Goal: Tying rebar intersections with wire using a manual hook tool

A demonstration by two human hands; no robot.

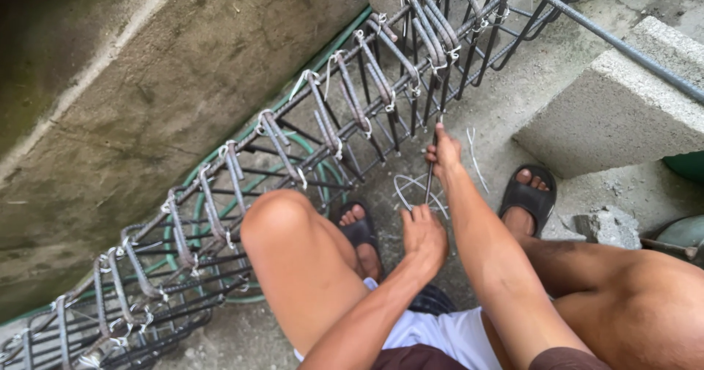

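A thin dark metal rod (430, 176) stands almost upright between the knees, just in front of the rebar cage (293, 165); the right hand (444, 152) is closed around its top and the left hand (424, 238) grips its lower end. The cage, made of ribbed rusty bars tied with pale wire, lies diagonally on the rough grey concrete floor (506, 113) along a stained concrete wall (169, 77). A loose wire loop (412, 188), a green hose (213, 209) and a concrete block (623, 106) are near.
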